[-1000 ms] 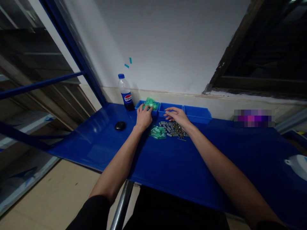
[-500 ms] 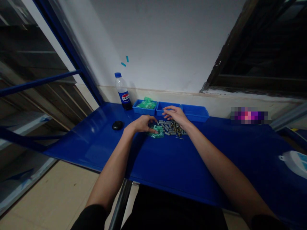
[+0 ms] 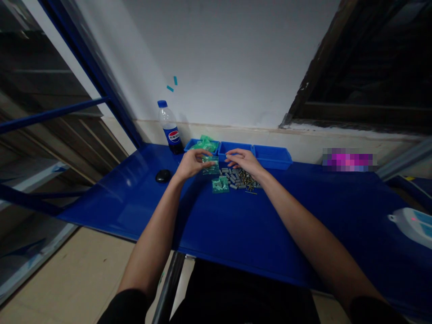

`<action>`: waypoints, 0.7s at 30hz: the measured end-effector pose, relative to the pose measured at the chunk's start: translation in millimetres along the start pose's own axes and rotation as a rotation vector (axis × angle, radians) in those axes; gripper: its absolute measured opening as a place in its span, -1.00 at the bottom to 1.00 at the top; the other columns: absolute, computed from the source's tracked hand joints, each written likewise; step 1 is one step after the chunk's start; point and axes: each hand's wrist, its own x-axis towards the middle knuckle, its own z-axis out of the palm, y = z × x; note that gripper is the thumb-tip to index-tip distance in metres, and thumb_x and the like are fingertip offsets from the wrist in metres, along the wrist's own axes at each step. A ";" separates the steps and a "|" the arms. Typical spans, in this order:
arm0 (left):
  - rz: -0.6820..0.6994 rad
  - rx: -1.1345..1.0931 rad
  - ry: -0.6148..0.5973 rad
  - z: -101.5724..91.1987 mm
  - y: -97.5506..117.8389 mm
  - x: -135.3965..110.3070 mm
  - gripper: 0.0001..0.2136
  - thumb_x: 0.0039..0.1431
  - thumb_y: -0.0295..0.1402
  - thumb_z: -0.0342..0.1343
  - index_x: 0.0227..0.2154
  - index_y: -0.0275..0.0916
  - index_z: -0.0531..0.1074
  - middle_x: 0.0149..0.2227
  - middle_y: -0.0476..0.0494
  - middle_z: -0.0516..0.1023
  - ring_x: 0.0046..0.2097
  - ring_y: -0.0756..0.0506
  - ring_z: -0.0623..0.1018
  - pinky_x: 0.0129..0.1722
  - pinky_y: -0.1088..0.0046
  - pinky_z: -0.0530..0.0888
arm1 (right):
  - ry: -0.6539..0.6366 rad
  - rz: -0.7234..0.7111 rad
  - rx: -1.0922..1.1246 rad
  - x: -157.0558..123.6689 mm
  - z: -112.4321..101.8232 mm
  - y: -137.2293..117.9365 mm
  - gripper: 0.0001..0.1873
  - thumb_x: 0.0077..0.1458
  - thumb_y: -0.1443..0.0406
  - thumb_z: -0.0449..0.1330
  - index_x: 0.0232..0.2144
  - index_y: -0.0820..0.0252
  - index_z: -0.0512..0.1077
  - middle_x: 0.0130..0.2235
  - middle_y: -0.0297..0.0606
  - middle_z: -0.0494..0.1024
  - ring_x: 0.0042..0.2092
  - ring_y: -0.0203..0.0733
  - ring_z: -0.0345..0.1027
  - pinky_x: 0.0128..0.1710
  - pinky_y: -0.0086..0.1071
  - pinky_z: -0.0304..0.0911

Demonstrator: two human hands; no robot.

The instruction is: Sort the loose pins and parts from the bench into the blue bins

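My left hand [image 3: 190, 164] is closed on a small green plastic bag [image 3: 211, 165], lifted just above the blue table [image 3: 236, 225]. More green bags [image 3: 220, 184] lie on the table below it. My right hand [image 3: 243, 161] hovers with fingers spread over a pile of small grey cylinders [image 3: 233, 176] and brass screws [image 3: 249, 181]. Behind both hands stand three blue bins; the left bin [image 3: 197, 144] holds several green bags.
A cola bottle [image 3: 169, 127] stands at the back left by the wall. A black round object [image 3: 163, 175] lies left of my left hand. The middle bin [image 3: 236, 147] and right bin [image 3: 273, 156] sit against the wall. A white device [image 3: 410, 224] rests at the far right.
My left hand came back from the left bin to the green bags on the table, took one and lifted it. My right hand stayed over the pile.
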 end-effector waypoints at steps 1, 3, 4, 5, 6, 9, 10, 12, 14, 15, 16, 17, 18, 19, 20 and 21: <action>-0.005 -0.053 0.039 2.8 2.4 0.0 -0.57 -0.04 -0.11 0.46 -0.16 -0.29 0.64 -0.36 -0.15 0.66 -0.38 -0.09 0.59 -0.40 0.46 0.49 | -0.032 -0.003 -0.013 -1.5 0.9 -0.6 -0.80 0.16 0.21 0.40 -0.16 0.10 0.63 -0.23 -0.16 0.73 -0.30 -0.19 0.58 -0.37 -0.37 0.45; -0.001 -0.137 0.090 10.0 6.6 0.4 -0.56 -0.08 -0.11 0.49 -0.20 -0.30 0.64 -0.32 -0.18 0.68 -0.33 -0.10 0.62 -0.36 0.46 0.52 | -0.113 -0.015 -0.028 -4.8 3.5 -1.9 -0.73 0.10 0.18 0.44 -0.13 0.09 0.64 -0.23 -0.17 0.73 -0.28 -0.16 0.58 -0.36 -0.35 0.45; -0.007 -0.171 0.096 13.8 8.3 0.6 -0.57 -0.10 -0.12 0.50 -0.22 -0.31 0.64 -0.32 -0.19 0.68 -0.32 -0.11 0.63 -0.35 0.45 0.53 | -0.156 -0.024 -0.029 -6.2 5.0 -2.4 -0.70 0.08 0.17 0.46 -0.12 0.09 0.64 -0.24 -0.19 0.73 -0.28 -0.16 0.58 -0.37 -0.35 0.45; -0.024 -0.213 0.071 17.4 9.9 0.7 -0.57 -0.07 -0.12 0.49 -0.20 -0.31 0.64 -0.34 -0.19 0.68 -0.33 -0.11 0.63 -0.36 0.45 0.54 | -0.192 -0.034 -0.028 -7.4 6.2 -2.8 -0.69 0.06 0.17 0.46 -0.13 0.10 0.65 -0.26 -0.21 0.73 -0.29 -0.16 0.57 -0.37 -0.35 0.44; -0.043 -0.263 0.042 20.3 11.4 0.6 -0.57 -0.05 -0.13 0.48 -0.18 -0.31 0.63 -0.36 -0.19 0.68 -0.35 -0.11 0.63 -0.37 0.44 0.54 | -0.215 -0.044 -0.026 -8.3 7.0 -3.1 -0.69 0.04 0.17 0.47 -0.14 0.11 0.65 -0.29 -0.23 0.72 -0.31 -0.18 0.56 -0.37 -0.35 0.44; -0.093 -0.418 -0.029 23.8 15.3 -0.5 -0.57 -0.03 -0.17 0.48 -0.16 -0.33 0.62 -0.37 -0.17 0.68 -0.38 -0.07 0.63 -0.34 0.42 0.59 | -0.198 -0.053 -0.027 -8.6 6.2 -3.1 -0.72 -0.01 0.21 0.49 -0.22 0.14 0.65 -0.38 -0.28 0.69 -0.39 -0.22 0.52 -0.36 -0.34 0.43; -0.109 -0.456 -0.046 23.3 16.4 -1.2 -0.57 -0.05 -0.19 0.50 -0.16 -0.34 0.61 -0.38 -0.17 0.68 -0.38 -0.07 0.63 -0.31 0.40 0.61 | -0.179 -0.048 -0.026 -8.3 5.1 -2.8 -0.74 -0.03 0.21 0.49 -0.25 0.15 0.65 -0.40 -0.28 0.69 -0.41 -0.23 0.51 -0.36 -0.33 0.43; -0.143 -0.495 -0.071 20.6 17.9 -2.8 -0.57 -0.09 -0.24 0.52 -0.18 -0.35 0.60 -0.39 -0.16 0.68 -0.38 -0.08 0.64 -0.27 0.35 0.64 | -0.160 -0.040 -0.026 -7.5 2.6 -1.7 -0.76 -0.05 0.22 0.50 -0.30 0.15 0.64 -0.40 -0.26 0.69 -0.41 -0.21 0.52 -0.35 -0.32 0.43; -0.168 -0.493 -0.081 17.5 18.1 -3.8 -0.58 -0.11 -0.25 0.54 -0.21 -0.35 0.60 -0.40 -0.15 0.67 -0.38 -0.08 0.64 -0.26 0.33 0.65 | -0.170 -0.033 -0.035 -6.9 0.9 -0.3 -0.76 -0.05 0.21 0.51 -0.31 0.14 0.63 -0.40 -0.26 0.69 -0.41 -0.21 0.53 -0.36 -0.31 0.43; -0.173 -0.486 -0.083 16.2 17.5 -4.0 -0.58 -0.12 -0.25 0.55 -0.23 -0.35 0.60 -0.41 -0.15 0.67 -0.39 -0.07 0.64 -0.27 0.33 0.65 | -0.179 -0.030 -0.037 -6.8 0.7 0.3 -0.76 -0.04 0.20 0.51 -0.31 0.14 0.64 -0.39 -0.26 0.70 -0.41 -0.21 0.53 -0.35 -0.32 0.43; -0.176 -0.479 -0.088 15.3 16.4 -3.8 -0.58 -0.13 -0.25 0.55 -0.24 -0.35 0.60 -0.42 -0.14 0.67 -0.40 -0.07 0.64 -0.28 0.34 0.65 | -0.189 -0.027 -0.035 -6.7 1.0 0.8 -0.75 -0.03 0.19 0.50 -0.29 0.14 0.64 -0.38 -0.25 0.70 -0.40 -0.21 0.53 -0.35 -0.32 0.43; -0.176 -0.474 -0.094 14.6 14.9 -3.3 -0.58 -0.13 -0.25 0.55 -0.24 -0.35 0.60 -0.42 -0.14 0.67 -0.41 -0.07 0.64 -0.28 0.34 0.65 | -0.195 -0.023 -0.031 -6.6 1.6 1.3 -0.75 -0.01 0.18 0.50 -0.29 0.14 0.64 -0.37 -0.24 0.71 -0.40 -0.21 0.54 -0.35 -0.34 0.42; -0.175 -0.470 -0.096 14.3 13.0 -2.5 -0.59 -0.13 -0.25 0.55 -0.24 -0.35 0.61 -0.42 -0.14 0.67 -0.41 -0.07 0.64 -0.28 0.34 0.65 | -0.194 -0.016 -0.025 -6.4 2.5 1.7 -0.76 0.01 0.17 0.49 -0.29 0.14 0.64 -0.37 -0.24 0.71 -0.40 -0.21 0.54 -0.36 -0.35 0.41; -0.173 -0.463 -0.087 14.1 10.9 -1.4 -0.60 -0.12 -0.25 0.54 -0.24 -0.35 0.61 -0.41 -0.14 0.67 -0.40 -0.07 0.64 -0.29 0.34 0.65 | -0.191 -0.006 -0.021 -6.2 3.4 2.0 -0.77 0.03 0.16 0.48 -0.30 0.15 0.63 -0.38 -0.23 0.71 -0.39 -0.21 0.54 -0.38 -0.36 0.40; -0.170 -0.452 -0.054 14.0 8.6 -0.1 -0.62 -0.10 -0.27 0.53 -0.25 -0.36 0.61 -0.41 -0.15 0.67 -0.39 -0.08 0.64 -0.29 0.34 0.65 | -0.182 0.006 -0.018 -5.9 4.3 2.3 -0.78 0.04 0.16 0.47 -0.31 0.15 0.62 -0.38 -0.22 0.71 -0.39 -0.21 0.55 -0.40 -0.38 0.39; -0.162 -0.433 0.006 13.8 6.4 1.2 -0.66 -0.06 -0.29 0.50 -0.25 -0.36 0.61 -0.40 -0.16 0.67 -0.38 -0.10 0.65 -0.29 0.34 0.65 | -0.174 0.017 -0.017 -5.7 4.9 2.5 -0.79 0.06 0.16 0.46 -0.31 0.15 0.62 -0.38 -0.20 0.71 -0.39 -0.21 0.54 -0.42 -0.39 0.39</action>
